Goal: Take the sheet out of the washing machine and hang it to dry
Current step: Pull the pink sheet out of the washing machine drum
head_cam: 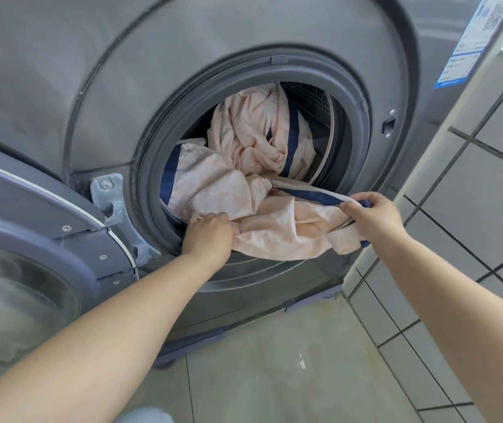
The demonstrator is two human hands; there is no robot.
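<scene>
The sheet point(253, 178) lies mostly inside the washing machine point(91, 87) drum, a fold spilling over its door rim, gripped by the left hand point(210, 236) and pinched by the right hand point(375, 218); pull steadily outward, gathering cloth off the floor.

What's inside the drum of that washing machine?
A crumpled peach sheet with navy bands fills the drum; part spills over the door seal, gripped by the left hand and right hand. Anything beneath it is hidden.
</scene>
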